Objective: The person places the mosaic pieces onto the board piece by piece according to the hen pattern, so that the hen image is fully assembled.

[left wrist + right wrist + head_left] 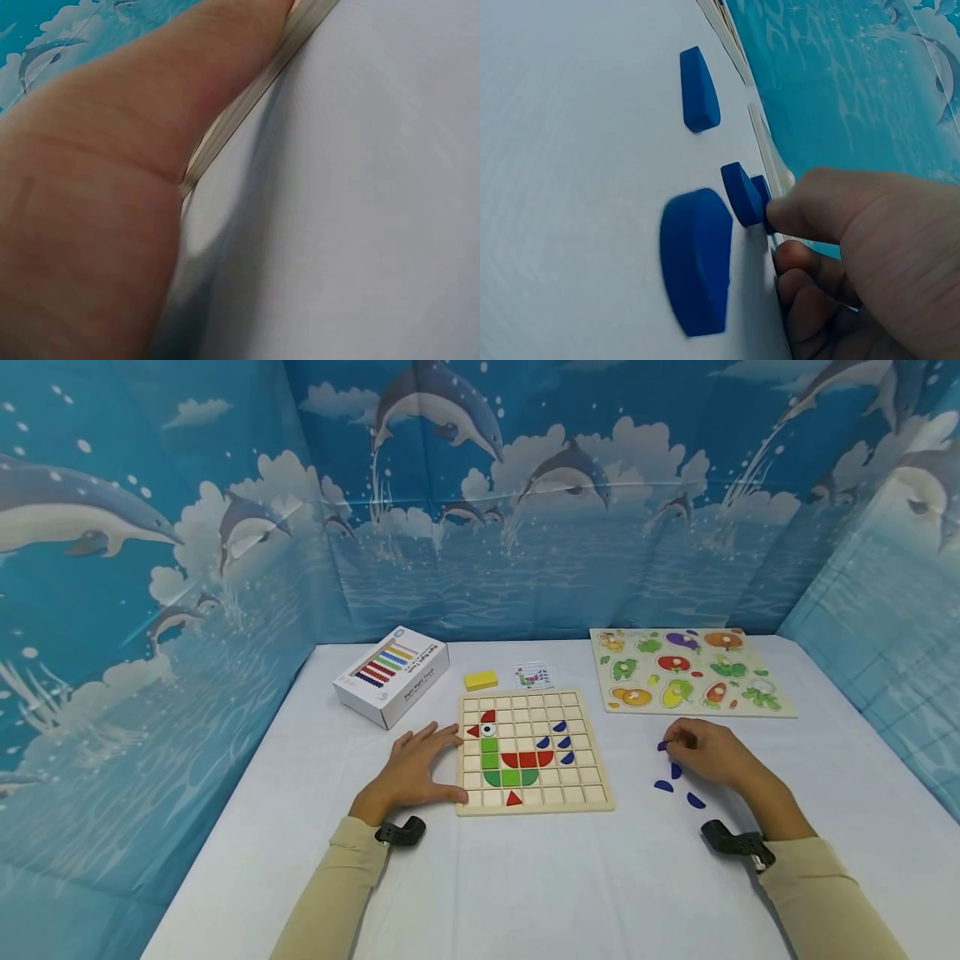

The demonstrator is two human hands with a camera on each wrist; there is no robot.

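Note:
A wooden grid board (534, 781) lies mid-table, with red, green and blue pieces set in it as a bird-like figure. My left hand (431, 764) rests flat against the board's left edge, fingers spread and thumb at the near corner; the left wrist view shows only the hand (97, 195) and the board's edge (247, 97). To the right of the board, my right hand (675, 745) pinches a small blue piece (741, 195) just above the cloth. A second blue edge shows right behind it. Three more blue pieces (663, 786) lie loose by that hand, one large (696, 259) and one farther off (699, 99).
A white box (392, 675) printed with coloured bars sits at the back left. A yellow block (481, 680) and a pattern card (532, 676) lie behind the board. A vegetable peg puzzle (690, 670) is at the back right. White cloth (525, 877) covers the table; dolphin-print walls enclose three sides.

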